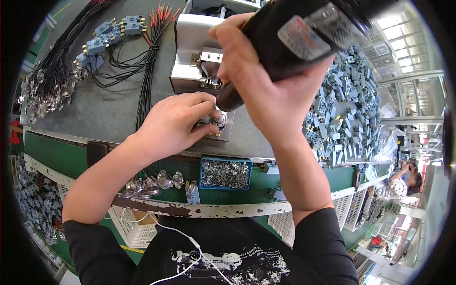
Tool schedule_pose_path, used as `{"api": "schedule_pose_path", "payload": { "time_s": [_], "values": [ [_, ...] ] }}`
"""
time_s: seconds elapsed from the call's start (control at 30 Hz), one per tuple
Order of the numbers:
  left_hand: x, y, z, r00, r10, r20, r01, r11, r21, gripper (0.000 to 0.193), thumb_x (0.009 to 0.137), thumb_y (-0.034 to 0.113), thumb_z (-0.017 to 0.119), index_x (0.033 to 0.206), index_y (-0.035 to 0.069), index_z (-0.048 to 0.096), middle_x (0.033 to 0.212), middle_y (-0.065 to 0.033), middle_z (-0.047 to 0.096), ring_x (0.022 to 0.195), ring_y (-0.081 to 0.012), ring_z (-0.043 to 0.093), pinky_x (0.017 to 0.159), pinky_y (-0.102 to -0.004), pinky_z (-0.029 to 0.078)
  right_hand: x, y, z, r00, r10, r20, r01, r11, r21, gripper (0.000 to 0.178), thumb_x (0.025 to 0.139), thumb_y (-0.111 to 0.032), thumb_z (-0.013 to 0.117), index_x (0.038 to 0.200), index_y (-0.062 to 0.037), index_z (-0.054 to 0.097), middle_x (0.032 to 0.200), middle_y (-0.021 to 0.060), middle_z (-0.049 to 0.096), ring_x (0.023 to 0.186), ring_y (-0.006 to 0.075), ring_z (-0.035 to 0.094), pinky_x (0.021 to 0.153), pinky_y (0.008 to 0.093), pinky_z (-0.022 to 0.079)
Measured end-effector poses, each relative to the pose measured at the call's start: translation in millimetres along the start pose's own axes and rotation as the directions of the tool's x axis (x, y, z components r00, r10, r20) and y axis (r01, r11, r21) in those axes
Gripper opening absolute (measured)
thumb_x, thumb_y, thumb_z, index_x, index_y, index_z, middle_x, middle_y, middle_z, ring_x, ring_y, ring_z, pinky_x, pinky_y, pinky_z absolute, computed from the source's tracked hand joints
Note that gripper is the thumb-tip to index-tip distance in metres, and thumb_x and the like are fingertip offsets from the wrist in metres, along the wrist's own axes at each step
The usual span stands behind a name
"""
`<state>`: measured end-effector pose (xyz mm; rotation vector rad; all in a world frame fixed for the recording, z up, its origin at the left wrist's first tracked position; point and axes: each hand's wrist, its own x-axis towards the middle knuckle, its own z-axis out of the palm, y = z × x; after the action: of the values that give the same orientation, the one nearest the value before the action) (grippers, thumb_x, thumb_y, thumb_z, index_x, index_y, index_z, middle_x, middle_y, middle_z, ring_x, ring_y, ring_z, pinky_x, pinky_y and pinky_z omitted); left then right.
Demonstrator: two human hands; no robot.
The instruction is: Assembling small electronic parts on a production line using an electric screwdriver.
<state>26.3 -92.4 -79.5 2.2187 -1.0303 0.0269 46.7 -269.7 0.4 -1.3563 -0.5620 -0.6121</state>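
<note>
My right hand [280,99] is wrapped around a black electric screwdriver [270,42], which slants down to the left. Its dark nose meets the work beside my left fingertips; the bit itself is hidden. My left hand [173,118] reaches in from the left, thumb and fingers closed around a small round metal part [219,119]. That part sits on a flat metal plate [230,132] near the bench's front edge. Just behind stands a white and silver machine [183,59] with a metal clamp-like block on its front.
A blue tray [201,175] of small metal pieces sits in front. Grey-blue switch-like parts [342,114] pile up at right. Black wires with red tips [151,52] and cables with round metal ends [52,95] lie left. Another person [401,183] is far right.
</note>
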Motion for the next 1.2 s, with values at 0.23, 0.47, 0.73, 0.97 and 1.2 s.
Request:
{"api": "schedule_pose_path", "payload": {
  "time_s": [0.23, 0.47, 0.73, 0.97, 1.2],
  "values": [
    [-8, 43, 2, 0.966, 0.216, 0.144, -0.245, 0.939, 0.240, 0.019, 0.078, 0.019, 0.076, 0.093, 0.011, 0.068, 0.096, -0.0044, 0.067, 0.092, -0.0233, 0.067, 0.081, -0.0368, 0.051, 43, -56, 15, 0.883, 0.253, -0.395, -0.293, 0.955, -0.043, 0.032, 0.090, 0.002, 0.076, 0.115, -0.0005, 0.055, 0.082, 0.0100, 0.068, 0.058, 0.0143, 0.065, 0.052, 0.0280, 0.055],
    [-27, 52, 34, 0.806, 0.281, 0.521, -0.424, 0.888, 0.179, 0.006, 0.072, 0.015, 0.071, 0.077, 0.012, 0.072, 0.083, -0.0019, 0.065, 0.087, -0.0194, 0.065, 0.075, -0.0332, 0.048, 68, 53, 6, 0.686, -0.727, 0.019, 0.713, 0.677, 0.185, 0.061, 0.086, 0.008, 0.079, 0.133, 0.0002, 0.041, 0.097, 0.0115, 0.070, 0.076, 0.0129, 0.070, 0.060, 0.0257, 0.057],
    [-31, 49, 36, 0.821, 0.302, 0.484, -0.430, 0.885, 0.177, 0.008, 0.077, 0.015, 0.067, 0.082, 0.011, 0.064, 0.081, -0.0016, 0.061, 0.084, -0.0193, 0.063, 0.072, -0.0344, 0.048, 20, -13, 47, 0.958, -0.200, -0.205, 0.122, 0.933, -0.340, 0.076, 0.085, 0.010, 0.076, 0.146, -0.0002, 0.032, 0.125, 0.0173, 0.059, 0.100, 0.0148, 0.066, 0.071, 0.0256, 0.055],
    [-21, 46, 10, 0.900, 0.248, 0.358, -0.260, 0.965, -0.015, 0.011, 0.082, 0.013, 0.066, 0.092, 0.009, 0.065, 0.086, -0.0053, 0.063, 0.088, -0.0233, 0.066, 0.078, -0.0376, 0.051, -6, -45, 15, 0.967, -0.132, -0.220, 0.062, 0.953, -0.297, 0.077, 0.085, 0.009, 0.078, 0.146, -0.0004, 0.032, 0.122, 0.0154, 0.058, 0.098, 0.0144, 0.065, 0.071, 0.0253, 0.055],
    [1, 23, -24, 0.995, 0.045, -0.093, -0.036, 0.995, 0.094, 0.013, 0.085, 0.003, 0.072, 0.095, 0.009, 0.066, 0.092, -0.0063, 0.064, 0.089, -0.0300, 0.064, 0.081, -0.0404, 0.048, -14, -43, 3, 0.964, -0.078, -0.255, 0.006, 0.962, -0.272, 0.077, 0.085, 0.008, 0.079, 0.145, -0.0006, 0.032, 0.120, 0.0136, 0.058, 0.096, 0.0140, 0.065, 0.072, 0.0249, 0.054]
  ]
}}
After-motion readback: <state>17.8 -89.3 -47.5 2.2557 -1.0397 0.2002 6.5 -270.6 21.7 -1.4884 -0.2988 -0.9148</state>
